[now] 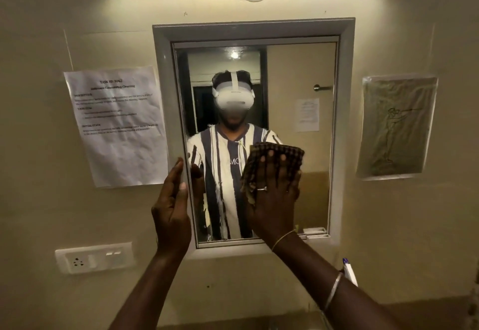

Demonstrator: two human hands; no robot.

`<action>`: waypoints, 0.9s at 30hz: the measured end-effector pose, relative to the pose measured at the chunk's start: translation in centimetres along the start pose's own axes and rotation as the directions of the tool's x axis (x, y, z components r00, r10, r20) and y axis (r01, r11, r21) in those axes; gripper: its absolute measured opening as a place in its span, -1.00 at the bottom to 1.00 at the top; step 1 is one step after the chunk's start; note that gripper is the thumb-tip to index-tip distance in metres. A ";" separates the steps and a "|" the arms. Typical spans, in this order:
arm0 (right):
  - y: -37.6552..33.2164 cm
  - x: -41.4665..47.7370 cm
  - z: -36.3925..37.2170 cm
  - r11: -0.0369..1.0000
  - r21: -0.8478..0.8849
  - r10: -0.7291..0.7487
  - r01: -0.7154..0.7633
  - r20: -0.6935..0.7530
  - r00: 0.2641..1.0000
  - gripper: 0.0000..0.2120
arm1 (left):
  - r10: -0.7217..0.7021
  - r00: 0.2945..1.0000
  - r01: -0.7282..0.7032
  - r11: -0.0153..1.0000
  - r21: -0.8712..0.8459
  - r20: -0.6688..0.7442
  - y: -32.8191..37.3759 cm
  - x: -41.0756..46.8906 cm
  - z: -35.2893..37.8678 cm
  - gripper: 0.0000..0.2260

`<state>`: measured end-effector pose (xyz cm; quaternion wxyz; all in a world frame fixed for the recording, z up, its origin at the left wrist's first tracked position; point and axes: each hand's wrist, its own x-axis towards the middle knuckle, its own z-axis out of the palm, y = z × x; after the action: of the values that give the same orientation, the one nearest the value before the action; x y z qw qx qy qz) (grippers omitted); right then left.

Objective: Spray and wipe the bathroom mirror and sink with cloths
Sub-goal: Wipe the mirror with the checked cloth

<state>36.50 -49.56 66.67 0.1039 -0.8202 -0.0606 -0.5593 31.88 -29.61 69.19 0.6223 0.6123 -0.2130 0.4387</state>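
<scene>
Pressing the checked cloth [283, 151] flat against the lower right part of the mirror [298, 91] with the right hand [274, 192], fingers spread straight over it, likely for pushing the fabric evenly onto the glass. Holding the left hand [172, 207] open and edge-on at the left side of the frame [166, 96], fingers straight and gripping nothing, seemingly steadying the mirror against that push. Judging the mirror wipe as under way, sink not showing.

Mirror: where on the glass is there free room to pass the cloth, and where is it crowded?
Free: the upper glass of the mirror, between the top of the frame and the cloth; also the strip between cloth and right frame. Crowded: the lower part, where the left hand touches the left frame and the right hand presses the cloth.
</scene>
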 end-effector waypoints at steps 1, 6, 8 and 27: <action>-1.2 -0.1 0.3 0.998 0.015 -0.053 0.053 0.007 0.999 -0.18 | -0.004 1.000 0.004 1.000 -0.006 0.003 0.0 0.0 -0.1 -0.62; -6.5 -1.4 2.4 0.965 0.058 -0.259 0.254 0.099 0.961 -0.27 | -0.034 0.999 0.035 0.999 -0.026 0.029 0.0 0.3 -0.7 -0.61; -8.2 -2.1 2.8 0.947 0.074 -0.321 0.314 0.123 0.939 -0.32 | -0.045 0.998 0.047 0.998 -0.043 0.046 0.0 0.4 -0.9 -0.63; 7.7 -6.0 -1.2 0.978 -0.049 0.206 -0.204 0.030 0.978 -0.09 | -0.026 1.000 0.027 0.999 -0.023 0.012 -0.7 0.1 -0.4 -0.63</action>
<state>34.93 -57.25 60.75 0.1413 -0.8339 0.0350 -0.5323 32.35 -29.14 68.78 0.6338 0.6105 -0.2134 0.4244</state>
